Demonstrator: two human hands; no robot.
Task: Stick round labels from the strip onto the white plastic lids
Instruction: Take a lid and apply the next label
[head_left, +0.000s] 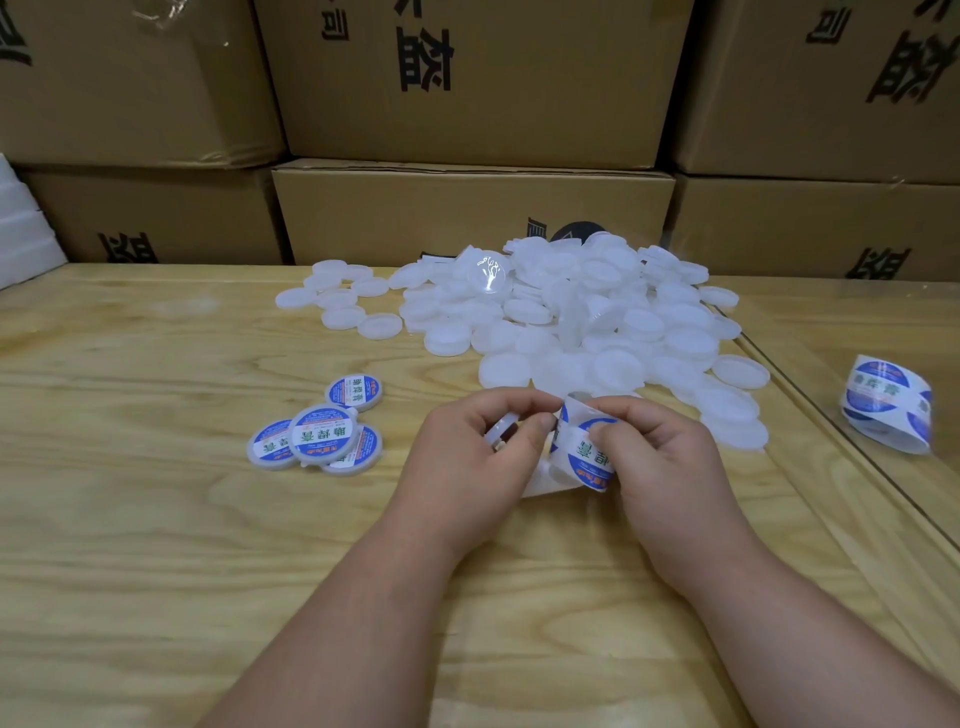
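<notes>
My left hand (470, 457) grips a white plastic lid (500, 435) on edge, its fingers curled round it. Just to its right, my right hand (660, 457) pinches the label strip (587, 457), where a round blue-and-white label faces me and the backing bends over at the top. The two hands almost touch above the table. A large heap of bare white lids (571, 317) lies behind them. Several labelled lids (319, 436) lie in a small cluster to the left.
A curled length of label strip (888, 402) lies at the right, past a seam in the wooden table (156, 545). Stacked cardboard boxes (467, 208) wall off the back edge. White foam pieces (23, 228) sit at the far left.
</notes>
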